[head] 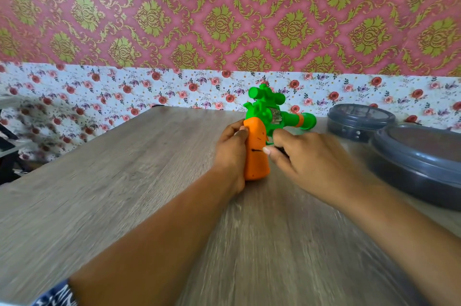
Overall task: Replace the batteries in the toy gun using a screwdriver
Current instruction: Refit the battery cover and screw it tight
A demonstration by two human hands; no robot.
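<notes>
1. Standing on the butt of its orange grip, the toy gun (pixel 259 141) is held upright near the middle of the wooden table (pixel 124 181), with its green barrel pointing right and a scope-like piece on top.
2. The orange grip is clasped from the left by the left hand (pixel 232 153); its fingers are wrapped round the far side out of sight and the thumb is pressed against the near edge.
3. A thin dark screwdriver (pixel 257 150) is pinched between the thumb and fingers of the right hand (pixel 304 161), and its tip is laid against the side of the grip, where the battery cover is judged to be.
4. The handle of the tool is mostly hidden by the right hand, so only the shaft and a dark stub are shown.
5. The task is judged to be at an early stage: the cover appears closed, no screw is seen lying loose, and no batteries, old or new, are visible on the table.
6. Left to be done, as far as can be told: the screw taken out, the cover lifted, the batteries swapped and the cover fastened again.
7. Two grey round containers (pixel 419 163) are seen at the right edge of the table, well apart from the toy.
8. No brand, label or readable writing is made out on the toy or containers; a silvery patch on the green body is too blurred to read.
</notes>
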